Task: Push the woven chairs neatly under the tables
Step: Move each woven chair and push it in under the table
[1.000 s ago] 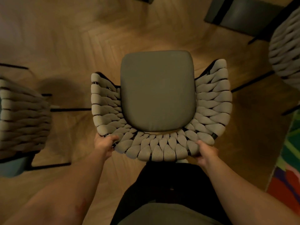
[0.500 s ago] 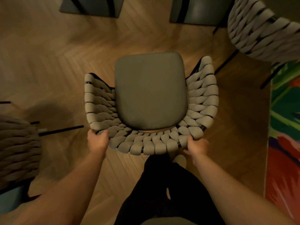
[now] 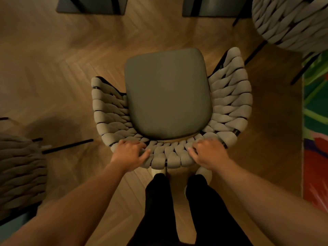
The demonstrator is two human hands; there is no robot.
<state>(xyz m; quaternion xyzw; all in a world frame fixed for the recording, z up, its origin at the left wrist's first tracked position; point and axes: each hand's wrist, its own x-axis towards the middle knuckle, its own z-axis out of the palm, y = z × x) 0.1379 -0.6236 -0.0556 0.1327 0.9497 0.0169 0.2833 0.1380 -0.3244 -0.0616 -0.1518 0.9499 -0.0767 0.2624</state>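
The woven chair (image 3: 230, 96), with a grey rope back and a dark green seat cushion (image 3: 168, 93), stands on the wood floor straight in front of me, its seat facing away. My left hand (image 3: 129, 153) lies over the left part of its back rim, fingers curled over the top and thumb along the outside. On the right part of the rim, my right hand (image 3: 207, 153) holds the same way. Two dark table bases (image 3: 92, 6) (image 3: 213, 6) show at the top edge, a gap of floor away from the seat's front.
A second woven chair (image 3: 17, 171) stands at the left with its black legs reaching toward mine. A third woven chair (image 3: 287, 20) is at the upper right. A colourful rug (image 3: 316, 121) runs along the right edge. My dark-trousered legs (image 3: 177, 210) stand behind the chair.
The chair has moved forward toward the table bases. Both hands have shifted from the outer corners of the back to the top of its rim, closer together.
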